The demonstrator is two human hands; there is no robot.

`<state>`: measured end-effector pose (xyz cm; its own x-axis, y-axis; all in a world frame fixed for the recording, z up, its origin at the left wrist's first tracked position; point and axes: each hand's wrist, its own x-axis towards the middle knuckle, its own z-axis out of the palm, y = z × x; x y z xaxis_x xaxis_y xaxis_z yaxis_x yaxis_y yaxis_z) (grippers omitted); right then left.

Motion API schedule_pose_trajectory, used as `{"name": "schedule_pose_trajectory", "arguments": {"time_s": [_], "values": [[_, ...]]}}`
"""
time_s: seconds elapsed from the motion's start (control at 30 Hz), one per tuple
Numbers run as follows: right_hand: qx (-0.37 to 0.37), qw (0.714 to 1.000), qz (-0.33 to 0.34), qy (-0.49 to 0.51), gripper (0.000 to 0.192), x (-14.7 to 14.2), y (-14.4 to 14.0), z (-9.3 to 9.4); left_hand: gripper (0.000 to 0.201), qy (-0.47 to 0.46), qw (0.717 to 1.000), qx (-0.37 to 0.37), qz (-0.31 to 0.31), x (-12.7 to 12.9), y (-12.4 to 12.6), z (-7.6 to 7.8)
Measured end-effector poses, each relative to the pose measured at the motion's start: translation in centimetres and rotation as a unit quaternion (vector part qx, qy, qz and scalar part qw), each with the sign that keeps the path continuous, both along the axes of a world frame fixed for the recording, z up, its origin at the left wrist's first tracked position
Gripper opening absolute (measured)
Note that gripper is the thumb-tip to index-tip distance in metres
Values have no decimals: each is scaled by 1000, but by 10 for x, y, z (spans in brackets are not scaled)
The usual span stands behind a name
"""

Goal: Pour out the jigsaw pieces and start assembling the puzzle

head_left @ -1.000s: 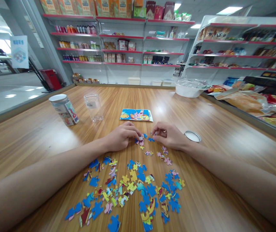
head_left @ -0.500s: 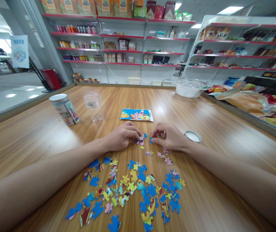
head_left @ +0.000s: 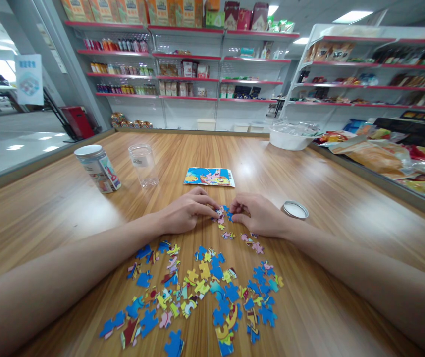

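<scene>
My left hand (head_left: 188, 212) rests on the table with thumb and index fingertips against a small joined group of pink and blue puzzle pieces (head_left: 220, 213). From the other side my right hand (head_left: 260, 214) pinches a blue puzzle piece (head_left: 230, 216) right up against that group; whether the two interlock is hard to tell. A yellow and pink piece (head_left: 229, 235) lies just below, and a joined pink strip (head_left: 252, 243) sits under my right hand. Beyond my hands is a picture card (head_left: 209, 177) with cartoon figures. Many loose pieces (head_left: 148, 323) are spread nearer me.
A lidded jar (head_left: 98, 169) and an open clear jar (head_left: 143, 166) stand at left. A round metal lid (head_left: 295, 209) lies beside my right wrist. At the back right are a white bowl (head_left: 292, 141) and snack bags (head_left: 376, 153); stocked shelves (head_left: 186, 56) rise behind.
My right hand has moved left, bringing the blue puzzle piece against the pink and blue group. My left hand's fingers have shifted slightly right with the group.
</scene>
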<state>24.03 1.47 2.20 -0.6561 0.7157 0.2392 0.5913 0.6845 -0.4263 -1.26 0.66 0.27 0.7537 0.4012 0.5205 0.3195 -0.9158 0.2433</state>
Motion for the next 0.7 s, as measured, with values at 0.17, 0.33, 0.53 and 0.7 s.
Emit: {"name": "schedule_pose_trajectory", "arguments": {"time_s": [0.17, 0.33, 0.53, 0.7], "values": [[1, 1000, -2, 2, 9, 0, -2, -1, 56, 3, 1000, -6, 2, 0, 0, 0], [13, 1000, 4, -2, 8, -1, -3, -2, 55, 0, 1000, -9, 4, 0, 0, 0], [16, 1000, 0, 0, 8, -3, -4, -2, 53, -2, 1000, -10, 5, 0, 0, 0], [16, 1000, -8, -6, 6, -6, -4, -4, 54, 5, 1000, -12, 11, 0, -1, -1]]}}
